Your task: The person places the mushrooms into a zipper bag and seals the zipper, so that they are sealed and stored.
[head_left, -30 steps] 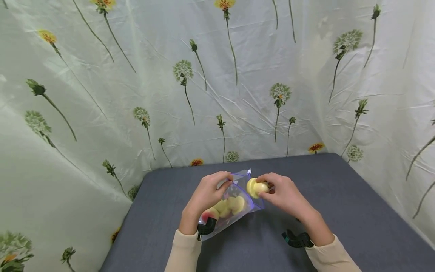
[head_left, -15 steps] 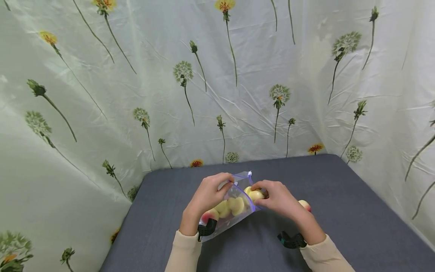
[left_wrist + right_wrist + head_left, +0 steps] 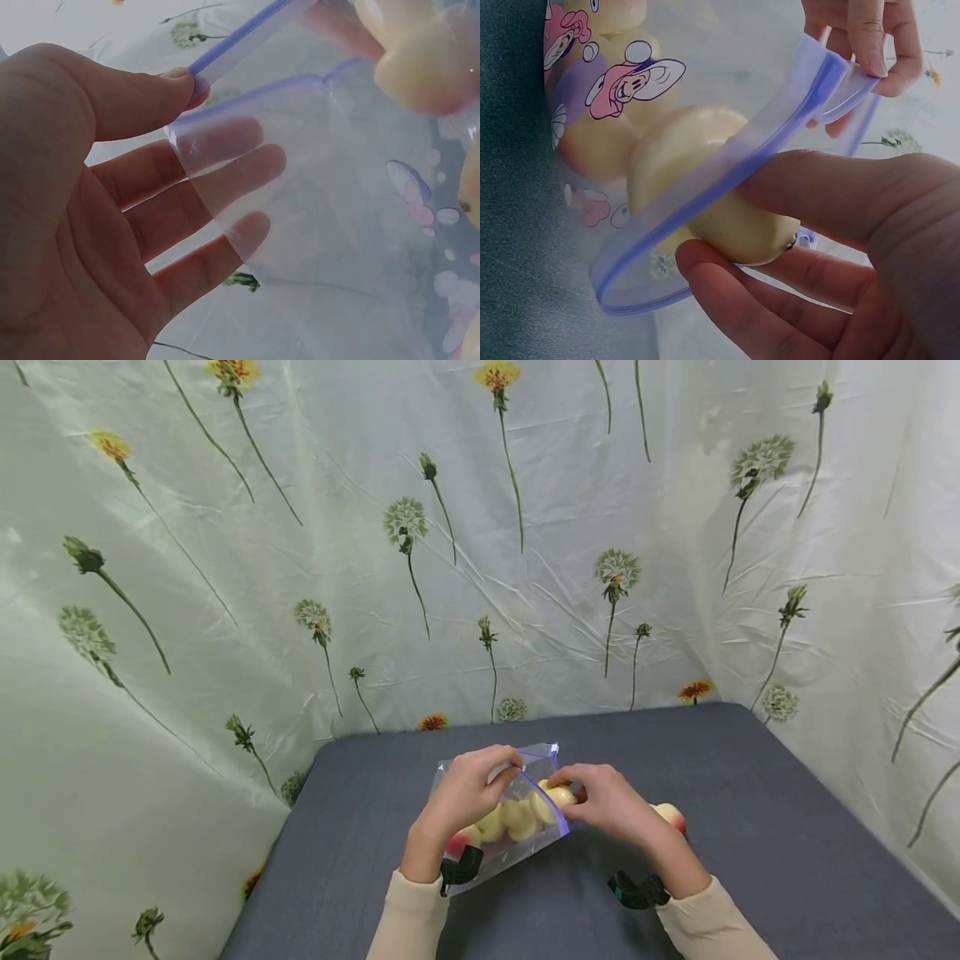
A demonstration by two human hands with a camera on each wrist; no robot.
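A clear zip bag [image 3: 504, 862] with purple edging and printed cartoon figures holds several pale yellow, red-tinged peaches [image 3: 519, 819]. My left hand [image 3: 474, 787] pinches one corner of its mouth between thumb and index finger. In the left wrist view, the other fingers of that hand [image 3: 105, 232] lie spread behind the clear plastic. My right hand [image 3: 611, 803] grips a yellow peach [image 3: 754, 232] in the bag's open mouth, thumb on one side and fingers on the other. Part of this peach shows through the plastic, next to those inside.
Another peach [image 3: 671, 817], yellow and red, lies on the dark grey tabletop [image 3: 352, 860] behind my right forearm, partly hidden by it. A flower-printed white curtain [image 3: 465, 568] hangs behind and along both sides of the table.
My right hand has moved left and slightly down, bringing the peach from outside the bag into its mouth. The peach on the table has come into view. My left hand keeps its pinch.
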